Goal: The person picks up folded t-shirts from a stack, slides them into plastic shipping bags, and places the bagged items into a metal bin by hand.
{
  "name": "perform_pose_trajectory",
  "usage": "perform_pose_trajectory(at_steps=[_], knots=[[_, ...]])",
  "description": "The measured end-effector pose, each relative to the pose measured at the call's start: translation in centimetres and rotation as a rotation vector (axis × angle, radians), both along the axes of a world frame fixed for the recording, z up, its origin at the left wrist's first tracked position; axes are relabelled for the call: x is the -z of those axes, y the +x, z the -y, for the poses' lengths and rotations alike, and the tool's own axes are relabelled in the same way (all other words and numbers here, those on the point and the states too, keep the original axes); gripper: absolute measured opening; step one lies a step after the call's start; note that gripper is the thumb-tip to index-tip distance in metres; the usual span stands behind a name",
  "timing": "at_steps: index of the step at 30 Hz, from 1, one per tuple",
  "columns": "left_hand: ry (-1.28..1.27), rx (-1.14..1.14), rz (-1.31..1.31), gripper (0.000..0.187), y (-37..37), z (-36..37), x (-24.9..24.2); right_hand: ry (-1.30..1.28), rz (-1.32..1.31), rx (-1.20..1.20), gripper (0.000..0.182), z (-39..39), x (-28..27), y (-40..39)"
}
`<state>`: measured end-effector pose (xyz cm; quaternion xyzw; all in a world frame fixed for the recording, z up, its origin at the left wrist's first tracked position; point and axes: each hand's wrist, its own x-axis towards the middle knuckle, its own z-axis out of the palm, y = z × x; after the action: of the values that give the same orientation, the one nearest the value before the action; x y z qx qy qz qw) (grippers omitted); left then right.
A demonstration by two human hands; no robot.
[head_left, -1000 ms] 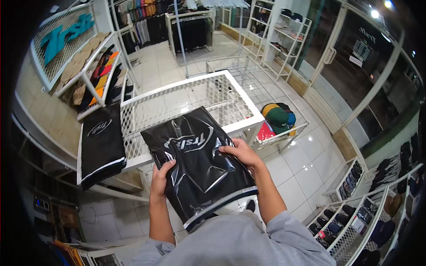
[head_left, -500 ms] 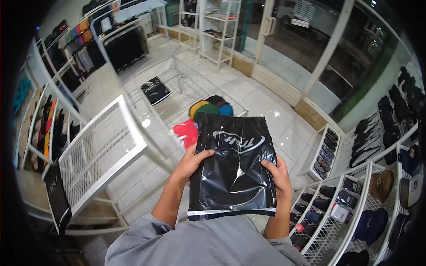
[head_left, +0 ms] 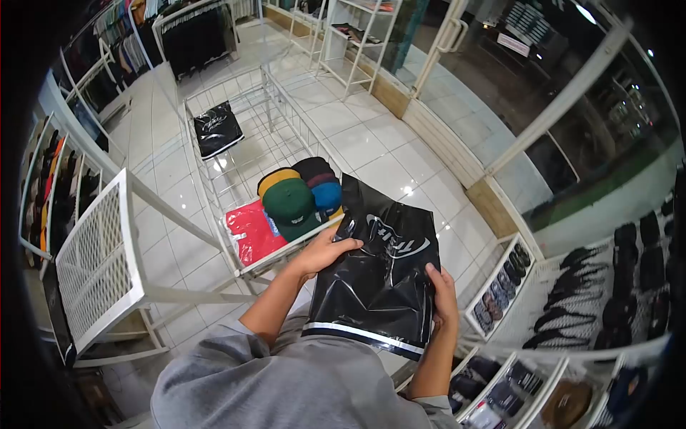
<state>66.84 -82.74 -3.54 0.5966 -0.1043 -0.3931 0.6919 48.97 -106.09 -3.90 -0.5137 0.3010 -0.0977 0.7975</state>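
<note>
In front of my body I hold a glossy black plastic packaging bag [head_left: 379, 286] with a silvery logo and a white strip along its near edge. My left hand [head_left: 325, 252] grips its left side, thumb lying on top. On the right side, my right hand [head_left: 444, 297] pinches the edge, fingers underneath and hidden. Just beyond the bag is a white wire display bin [head_left: 250, 266]. Inside it are a green cap [head_left: 289, 207], a blue cap [head_left: 328, 196], other caps in yellow and black, a red plastic-wrapped package [head_left: 251, 234] and another black bag [head_left: 218, 129].
A white mesh rack [head_left: 100, 264] stands at my left. Shelves with wallets and hats [head_left: 500, 393] are close on my right, near a low sandal rack [head_left: 500, 286]. Glass doors [head_left: 514, 93] lie ahead right. Clothes hang on racks [head_left: 193, 43] at the back.
My view has turned to the right and closer to the bin, whose caps and red package now show more fully. The bag has tilted, still held in both hands.
</note>
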Motion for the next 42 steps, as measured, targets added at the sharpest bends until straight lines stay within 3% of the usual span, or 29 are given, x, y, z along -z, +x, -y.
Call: perform_pose_trajectory(at_steps=[4, 7, 14, 17, 22, 26, 33, 38, 42], knots=[[0.011, -0.070, 0.085, 0.024, 8.5, 5.9, 3.5, -0.074, -0.070, -0.076, 0.020, 7.8, 1.1, 10.3], [-0.032, -0.050, -0.057, 0.021, 14.6, 9.3, 2.9, -0.143, -0.162, -0.144, 0.023, 12.7, 0.4, 17.0], [0.006, -0.203, -0.018, 0.024, 25.9, 15.4, 2.6, -0.143, -0.056, -0.283, 0.051, 21.9, -1.5, 31.9], [0.022, -0.299, 0.004, 0.025, 29.4, 17.8, 3.8, -0.106, -0.034, -0.389, 0.051, 25.5, 1.6, 38.2], [0.058, -0.470, -0.026, 0.024, 35.5, 21.5, 6.9, -0.058, -0.116, -0.563, 0.027, 29.3, 4.6, 51.5], [0.118, -0.695, 0.036, 0.032, 39.6, 25.2, 7.4, -0.205, -0.130, -0.804, 0.025, 32.2, 6.9, 62.7], [0.136, -1.110, 0.056, 0.036, 42.4, 28.0, 5.4, -0.151, -0.017, -1.008, 0.013, 30.0, 6.0, 76.2], [0.285, -1.310, 0.067, 0.034, 41.9, 25.0, 3.9, -0.286, 0.062, -1.256, 0.014, 23.7, 6.8, 79.7], [0.406, -1.399, 0.073, 0.035, 42.7, 20.7, 4.3, -0.190, 0.143, -1.294, 0.013, 18.7, 7.2, 80.7]])
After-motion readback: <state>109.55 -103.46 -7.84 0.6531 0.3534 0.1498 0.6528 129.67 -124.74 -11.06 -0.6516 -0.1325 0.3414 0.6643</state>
